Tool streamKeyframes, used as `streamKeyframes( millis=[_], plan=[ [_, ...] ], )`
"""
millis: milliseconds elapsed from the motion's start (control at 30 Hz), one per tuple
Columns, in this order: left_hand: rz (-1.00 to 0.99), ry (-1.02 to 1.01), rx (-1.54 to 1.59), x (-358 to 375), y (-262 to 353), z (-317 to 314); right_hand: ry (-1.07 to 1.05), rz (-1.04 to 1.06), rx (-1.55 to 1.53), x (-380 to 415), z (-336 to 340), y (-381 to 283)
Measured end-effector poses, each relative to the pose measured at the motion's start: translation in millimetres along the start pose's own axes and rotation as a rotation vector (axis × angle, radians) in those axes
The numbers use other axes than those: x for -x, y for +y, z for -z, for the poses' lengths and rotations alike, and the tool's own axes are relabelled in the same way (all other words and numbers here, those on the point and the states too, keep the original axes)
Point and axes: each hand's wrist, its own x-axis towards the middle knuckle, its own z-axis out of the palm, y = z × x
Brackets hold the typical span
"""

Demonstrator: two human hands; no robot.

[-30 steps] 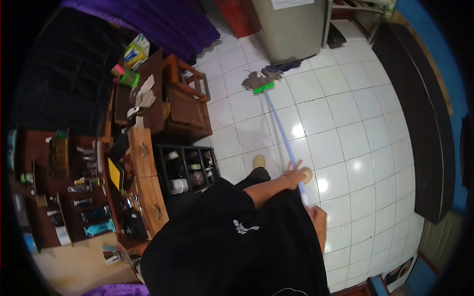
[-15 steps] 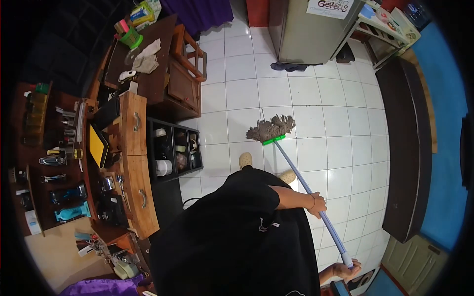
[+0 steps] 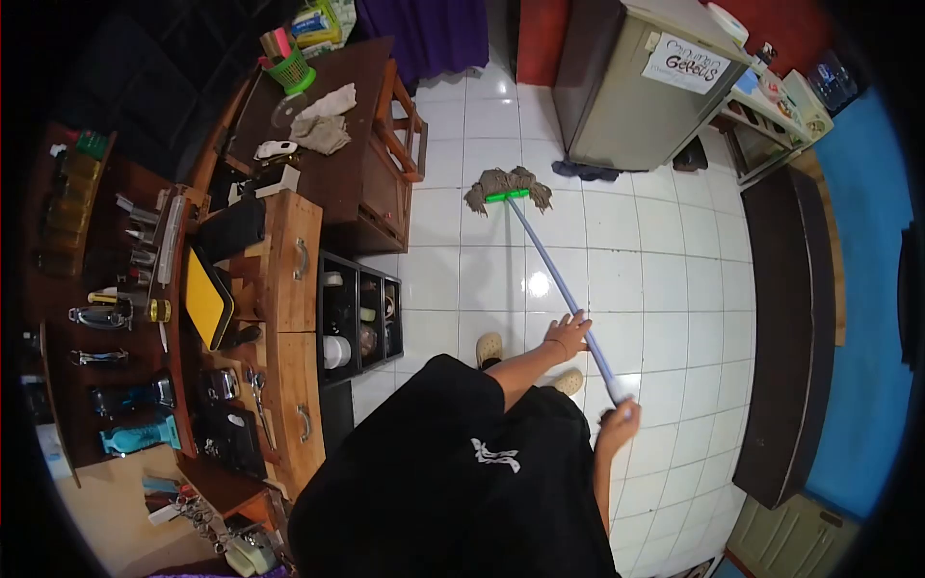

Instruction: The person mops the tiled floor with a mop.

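A mop with a blue-grey handle (image 3: 548, 262) slants across the white tiled floor. Its grey-brown string head (image 3: 508, 183), set in a green bracket, lies on the tiles ahead of my feet. My left hand (image 3: 570, 334) is closed around the middle of the handle. Near the handle's end, my right hand (image 3: 621, 416) grips it from the other side, with its fingers curled. Below the handle, my feet show in beige clogs (image 3: 489, 347).
Wooden drawers (image 3: 301, 260) and a black shelf unit (image 3: 358, 313) stand at the left. A brown cabinet (image 3: 361, 164) is behind them. Ahead right stands a fridge (image 3: 626, 116) with a dark cloth (image 3: 586, 171) at its base. A long dark bench (image 3: 779, 337) borders the right side.
The mop head has moved forward, away from my feet and slightly left. Both hands have moved forward with the handle, still gripping it.
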Motion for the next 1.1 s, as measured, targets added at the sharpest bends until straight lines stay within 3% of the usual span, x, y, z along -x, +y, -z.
streamKeyframes(
  millis=[33,100,200,267,300,400,567,600,667,733,800,867,933,967,1067,1100],
  plan=[
    [-0.021,-0.009,-0.084,1,-10,9,-0.082,0.008,-0.105,-7,-20,7],
    [0.010,-0.127,-0.187,11,-13,40,-0.462,-0.196,-0.033,-22,-38,6],
    [0.052,-0.202,-0.286,7,-46,29,-0.907,-0.404,-0.256,-39,-69,38],
    [0.104,-0.184,-0.365,16,-45,36,-0.951,-0.030,0.307,-36,-71,26],
    [0.107,-0.128,-0.407,18,-47,32,-0.890,0.282,0.645,-31,-63,8],
    [0.162,-0.212,-0.379,9,-40,24,-0.845,0.288,0.625,-28,-20,-1],
    [-0.051,-0.397,-0.559,-17,-4,1,-0.617,-0.099,0.375,-7,102,-10],
    [-0.089,-0.457,-0.557,-21,4,-8,-0.558,-0.192,0.198,0,128,-5],
    [-0.215,-0.477,-0.502,-21,24,-22,-0.406,-0.165,0.217,19,172,-31],
    [-0.346,-0.490,-0.423,-31,29,-69,-0.216,-0.041,0.214,36,209,-55],
    [-0.482,-0.777,-0.398,-15,65,-39,-0.027,0.087,0.350,46,235,-77],
    [-0.577,-0.759,-0.178,0,71,-50,0.257,0.263,0.253,51,226,-96],
    [-0.659,-0.777,-0.085,12,77,-54,0.465,0.213,0.091,53,214,-104],
    [-0.680,-0.819,-0.097,16,83,-45,0.594,0.478,0.087,44,199,-102],
    [-0.640,-0.788,-0.006,22,79,-43,0.816,0.755,0.191,23,187,-100],
    [-0.573,-0.770,-0.027,17,77,-44,0.822,0.732,0.200,15,173,-107]
  ],
)
